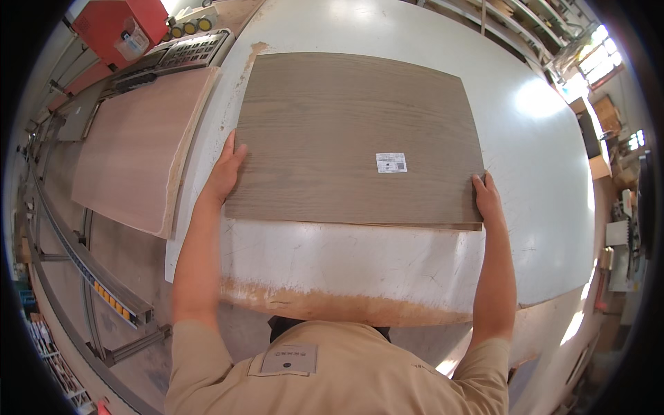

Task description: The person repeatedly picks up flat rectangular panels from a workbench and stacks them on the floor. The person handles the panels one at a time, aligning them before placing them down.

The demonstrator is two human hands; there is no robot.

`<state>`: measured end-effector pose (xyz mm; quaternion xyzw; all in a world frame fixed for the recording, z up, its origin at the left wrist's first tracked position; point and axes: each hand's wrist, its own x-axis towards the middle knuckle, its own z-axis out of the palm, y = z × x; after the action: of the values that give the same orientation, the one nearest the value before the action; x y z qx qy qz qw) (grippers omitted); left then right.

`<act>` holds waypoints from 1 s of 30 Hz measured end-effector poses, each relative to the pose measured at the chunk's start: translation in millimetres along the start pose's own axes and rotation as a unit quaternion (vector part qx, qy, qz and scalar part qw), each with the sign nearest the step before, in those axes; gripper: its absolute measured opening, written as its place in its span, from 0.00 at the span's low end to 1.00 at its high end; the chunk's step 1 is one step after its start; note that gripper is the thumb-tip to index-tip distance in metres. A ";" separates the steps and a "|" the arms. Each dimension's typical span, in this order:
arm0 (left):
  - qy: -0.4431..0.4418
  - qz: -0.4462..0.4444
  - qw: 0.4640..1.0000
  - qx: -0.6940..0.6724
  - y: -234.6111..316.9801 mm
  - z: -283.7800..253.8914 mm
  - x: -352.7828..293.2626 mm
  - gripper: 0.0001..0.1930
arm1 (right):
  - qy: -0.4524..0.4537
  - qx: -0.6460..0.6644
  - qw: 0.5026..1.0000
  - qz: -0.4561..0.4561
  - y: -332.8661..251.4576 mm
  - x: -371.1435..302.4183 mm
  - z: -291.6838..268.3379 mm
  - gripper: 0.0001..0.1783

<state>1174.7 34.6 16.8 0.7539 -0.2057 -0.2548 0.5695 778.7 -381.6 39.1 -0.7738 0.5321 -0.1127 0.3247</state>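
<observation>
A large grey-brown wood-grain panel (332,131) lies over the white worktable (360,259), its long sides running left to right. A small white printed label (391,162) is stuck on its face, right of the middle. At the panel's left edge, my left hand (227,169) grips it with the thumb on top. My right hand (487,196) holds the right edge near the front corner, fingers curled round it. Beneath the front edge a thin lighter strip shows, perhaps another sheet or the panel's underside; I cannot tell which.
Left of the table lies a pinkish board (142,145) with a rough edge. Behind it are a grey slotted tray (194,52) and a red machine housing (117,31). A metal rail frame (90,270) runs along the left. Racks with long boards (519,28) stand at the back right.
</observation>
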 end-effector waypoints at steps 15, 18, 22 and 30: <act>-0.001 0.070 0.993 0.096 -6.2 -6.0 11.5 0.40 | 0.061 -0.059 0.996 -0.033 19.0 -0.2 17.0 0.36; 0.001 0.095 0.986 0.138 -3.3 2.5 -2.0 0.41 | 0.042 -0.006 0.998 -0.040 42.7 9.2 8.8 0.36; -0.033 0.082 0.986 0.141 -1.8 25.3 -29.0 0.44 | 0.003 0.129 0.991 -0.031 94.8 21.5 -17.9 0.33; -0.257 0.099 0.958 0.078 0.8 31.7 -34.6 0.42 | 0.124 0.085 0.987 0.060 139.8 29.8 -57.8 0.36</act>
<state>1127.9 31.2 15.8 0.6809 -0.4379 -0.3658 0.4591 655.9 -461.6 -8.8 -0.6902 0.6018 -0.2334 0.3270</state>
